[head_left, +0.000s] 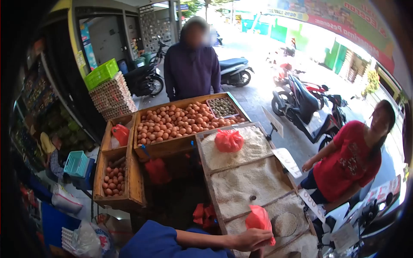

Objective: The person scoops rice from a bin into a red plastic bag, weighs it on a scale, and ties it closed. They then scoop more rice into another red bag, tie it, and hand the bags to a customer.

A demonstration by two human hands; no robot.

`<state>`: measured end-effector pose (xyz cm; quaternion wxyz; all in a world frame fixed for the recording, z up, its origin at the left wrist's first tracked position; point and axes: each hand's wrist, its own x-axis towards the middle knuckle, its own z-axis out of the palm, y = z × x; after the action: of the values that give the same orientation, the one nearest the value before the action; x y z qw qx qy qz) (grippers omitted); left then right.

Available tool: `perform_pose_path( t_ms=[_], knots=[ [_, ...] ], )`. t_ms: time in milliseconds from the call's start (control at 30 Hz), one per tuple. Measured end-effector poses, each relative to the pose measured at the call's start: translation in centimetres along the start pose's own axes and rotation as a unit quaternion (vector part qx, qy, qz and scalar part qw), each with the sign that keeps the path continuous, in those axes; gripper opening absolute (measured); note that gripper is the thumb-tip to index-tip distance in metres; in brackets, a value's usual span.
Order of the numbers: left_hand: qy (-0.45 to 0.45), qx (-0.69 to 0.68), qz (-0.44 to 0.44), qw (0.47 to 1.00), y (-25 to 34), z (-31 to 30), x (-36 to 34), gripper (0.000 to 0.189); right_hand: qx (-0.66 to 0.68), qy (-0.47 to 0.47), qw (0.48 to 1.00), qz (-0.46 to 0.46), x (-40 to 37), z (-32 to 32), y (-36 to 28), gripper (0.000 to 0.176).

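My left hand (251,239) reaches in from the bottom, its fingers closed on a red plastic bag (259,221) above the rice bins. Of my right hand (257,253), only a small part shows below the left at the bottom edge, and its fingers are hidden. Beneath the bag lies white rice (238,225) in a wooden bin divided into several compartments. A small dark knob-like thing (253,198) sits in the rice behind the bag. To the right is a round rice-filled shape (285,224). A tied, full red bag (229,140) rests on the farthest rice.
Brown eggs (172,122) fill a wooden box beyond, with small speckled eggs (222,107) in a tray. More eggs (113,180) lie at left. Price signs (287,162) edge the bins. A person in purple (191,69) and one in red (348,155) stand outside.
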<state>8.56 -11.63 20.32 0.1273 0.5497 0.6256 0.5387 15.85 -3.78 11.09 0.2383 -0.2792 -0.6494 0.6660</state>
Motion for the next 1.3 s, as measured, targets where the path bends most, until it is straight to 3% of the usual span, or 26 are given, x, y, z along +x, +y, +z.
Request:
perform_pose_path(
  t_ms=[67,133,200,267,333,367,400,467,500,533,600,633,667,700,733,767,800,867,967,1000,1067,1100,1167,1200,1267,1300],
  knots=[
    [0.033,-0.034,-0.034,0.998,-0.2,0.0,-0.8,0.022,-0.124,-0.066,0.99,-0.03,-0.1,-0.9,-1.0,0.028],
    [0.057,0.024,-0.035,0.997,-0.5,-2.1,-0.3,0.028,-0.209,-0.134,0.966,-0.077,0.2,-2.0,-2.7,0.027],
    [0.058,0.043,-0.062,0.995,0.3,-3.0,-3.2,0.035,-0.261,-0.208,0.935,-0.12,0.7,-2.5,-4.8,0.026],
    [0.07,0.052,-0.157,0.984,1.6,-0.9,-5.5,0.043,-0.284,-0.286,0.904,-0.142,1.6,-1.6,-6.3,0.025],
    [0.089,0.157,-0.172,0.968,-0.4,-5.9,-3.2,0.054,-0.295,-0.333,0.881,-0.16,2.6,-0.2,-5.6,0.024],
    [0.091,0.129,-0.203,0.966,-0.7,-6.6,-3.9,0.053,-0.303,-0.361,0.866,-0.169,3.0,0.4,-5.3,0.024],
    [0.153,0.076,-0.17,0.971,-1.9,-6.4,-4.8,0.051,-0.31,-0.393,0.848,-0.173,3.4,1.3,-5.0,0.024],
    [0.078,0.031,-0.221,0.972,-0.3,-8.7,-6.3,0.054,-0.341,-0.483,0.787,-0.177,3.1,3.3,-4.3,0.024],
    [0.132,0.129,-0.119,0.976,-0.6,-8.9,-7.7,0.048,-0.356,-0.533,0.746,-0.181,3.3,4.2,-3.3,0.024],
    [0.177,0.139,-0.146,0.963,1.0,-9.9,-8.8,0.048,-0.368,-0.584,0.7,-0.184,3.6,5.3,-2.0,0.024],
    [0.259,0.089,-0.144,0.951,7.1,-14.4,-10.3,0.057,-0.381,-0.668,0.61,-0.192,4.1,7.5,0.7,0.024],
    [0.306,-0.018,-0.102,0.946,9.9,-16.4,-12.1,0.062,-0.394,-0.706,0.555,-0.196,4.3,8.8,2.0,0.024],
    [0.346,-0.126,-0.051,0.928,13.2,-18.2,-14.1,0.071,-0.4,-0.737,0.507,-0.197,4.2,9.8,3.2,0.025],
    [0.37,-0.138,0.069,0.916,17.8,-20.2,-15.4,0.085,-0.399,-0.764,0.469,-0.192,4.4,10.5,4.5,0.025],
    [0.369,-0.187,0.177,0.893,21.7,-21.0,-16.9,0.085,-0.391,-0.786,0.446,-0.173,4.6,11.0,6.0,0.025],
    [0.352,-0.17,0.252,0.885,25.9,-21.7,-17.9,0.084,-0.331,-0.831,0.445,-0.05,4.8,12.6,5.9,0.03],
    [0.302,-0.106,0.273,0.907,28.7,-22.4,-19.2,0.083,-0.342,-0.808,0.479,0.023,6.1,13.1,9.2,0.031],
    [0.287,-0.033,0.294,0.911,33.1,-22.4,-19.2,0.074,-0.37,-0.803,0.444,-0.143,5.0,14.0,6.6,0.029],
    [0.295,-0.015,0.313,0.903,33.9,-19.1,-20.0,0.072,-0.371,-0.79,0.432,-0.228,4.3,14.9,4.7,0.027],
    [0.262,0.017,0.285,0.922,34.4,-18.4,-20.2,0.066,-0.368,-0.787,0.432,-0.24,4.1,15.1,4.2,0.026],
    [0.333,-0.074,0.263,0.902,34.4,-20.6,-19.8,0.042,-0.369,-0.781,0.435,-0.253,3.6,15.0,3.7,0.025],
    [0.332,-0.083,0.267,0.901,34.3,-20.5,-19.9,0.042,-0.364,-0.78,0.437,-0.26,3.3,15.1,3.5,0.024],
    [0.412,-0.123,0.2,0.88,34.4,-19.7,-20.1,0.042,-0.355,-0.776,0.446,-0.27,2.6,14.8,3.1,0.023],
    [0.411,-0.131,0.2,0.879,33.9,-20.2,-20.0,0.042,-0.351,-0.773,0.451,-0.275,2.0,14.7,2.8,0.023],
    [0.303,-0.056,0.3,0.903,32.3,-21.6,-20.1,0.044,-0.335,-0.769,0.468,-0.277,0.9,14.5,1.5,0.026],
    [0.296,-0.065,0.307,0.902,32.0,-22.2,-20.3,0.044,-0.337,-0.769,0.47,-0.272,0.9,13.9,1.5,0.025]
  ],
)
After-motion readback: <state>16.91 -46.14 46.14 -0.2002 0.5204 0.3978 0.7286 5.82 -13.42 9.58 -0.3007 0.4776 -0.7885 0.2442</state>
